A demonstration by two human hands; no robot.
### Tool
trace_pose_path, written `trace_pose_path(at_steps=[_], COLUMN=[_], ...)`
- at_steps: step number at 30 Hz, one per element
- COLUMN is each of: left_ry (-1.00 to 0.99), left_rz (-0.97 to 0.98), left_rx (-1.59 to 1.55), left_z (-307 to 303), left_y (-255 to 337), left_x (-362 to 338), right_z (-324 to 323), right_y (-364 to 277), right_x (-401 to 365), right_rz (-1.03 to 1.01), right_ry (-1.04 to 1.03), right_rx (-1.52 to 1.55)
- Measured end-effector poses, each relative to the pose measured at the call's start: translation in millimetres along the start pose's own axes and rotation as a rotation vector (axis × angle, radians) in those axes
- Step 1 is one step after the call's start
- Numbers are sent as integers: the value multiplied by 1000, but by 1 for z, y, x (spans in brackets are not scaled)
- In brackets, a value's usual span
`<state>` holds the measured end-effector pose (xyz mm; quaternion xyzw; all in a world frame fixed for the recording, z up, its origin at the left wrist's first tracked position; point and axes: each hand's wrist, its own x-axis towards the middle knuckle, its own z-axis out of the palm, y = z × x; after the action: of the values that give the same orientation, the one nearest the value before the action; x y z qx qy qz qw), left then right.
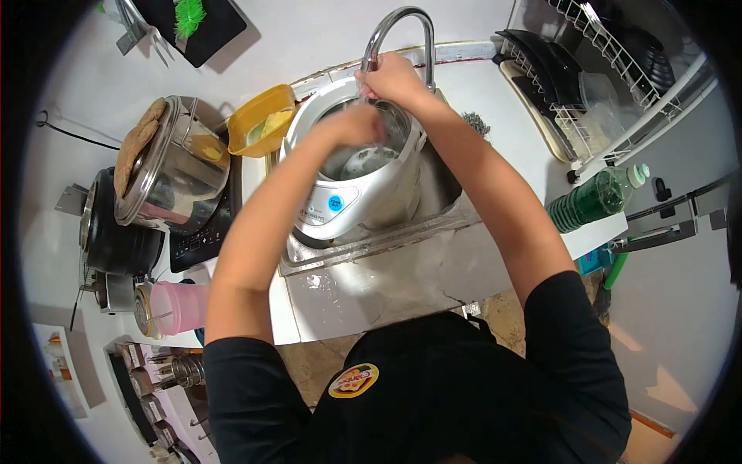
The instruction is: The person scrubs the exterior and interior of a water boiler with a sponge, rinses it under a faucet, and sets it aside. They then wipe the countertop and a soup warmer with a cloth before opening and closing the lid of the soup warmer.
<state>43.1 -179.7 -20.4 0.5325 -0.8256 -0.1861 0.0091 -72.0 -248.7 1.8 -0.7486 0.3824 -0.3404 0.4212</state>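
Note:
A white rice-cooker-like appliance [379, 197] with a blue round sticker stands tilted in the metal sink [440, 182]. Water and some suds show inside its grey bowl. My left hand [357, 126] is over the bowl, smeared by motion, so its fingers cannot be made out. Up at the mouth of the curved faucet [406, 12], my right hand [393, 79] has its fingers closed around the spout's end. Water appears just below those fingers.
Left of the sink are a yellow basin [246, 124], a large steel pot [193, 174], a black pot [116, 232] and a pink container [179, 307]. To the right stand a green bottle [591, 199], a steel scrubber [475, 122] and a dish rack [572, 116].

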Motion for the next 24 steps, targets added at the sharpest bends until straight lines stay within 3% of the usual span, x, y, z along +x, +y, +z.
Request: trace_pose_path(at_steps=[3, 6, 7, 8, 10, 14, 15, 18, 19, 22, 24], left_ry=[242, 171, 10, -153, -466, -550, -528, -452, -431, -388, -375], left_rz=[208, -256, -408, -558, -526, -497, -459, -409, -407, -412, -402], left_rx=[3, 220, 283, 347, 11, -870, -920, -909, -891, -842, -809], left_z=[6, -14, -18, -19, -8, 7, 9, 16, 20, 33, 35], left_y=[20, -38, -40, -39, -29, 8, 10, 6, 3, -2, -6], left_x=[25, 22, 9, 0, 2, 24, 34, 55, 55, 49, 46], right_z=[-5, -8, -9, -10, -10, -4, 6, 8, 12, 37, 32], right_y=[-12, -11, -9, -7, -7, -4, 4, -30, -34, -15, -33], right_x=[-6, -12, -12, -11, -12, -16, -13, -37, -45, -71, -90], right_rz=[-52, -93, -96, 12, 228, 292, 355, 546, 552, 1, -84], right_ry=[30, 43, 42, -97, -379, -366, -322, -231, -243, -236, -181], right_rx=[-99, -135, -125, 66, 452, 543, 887, 1419, 1392, 1161, 630])
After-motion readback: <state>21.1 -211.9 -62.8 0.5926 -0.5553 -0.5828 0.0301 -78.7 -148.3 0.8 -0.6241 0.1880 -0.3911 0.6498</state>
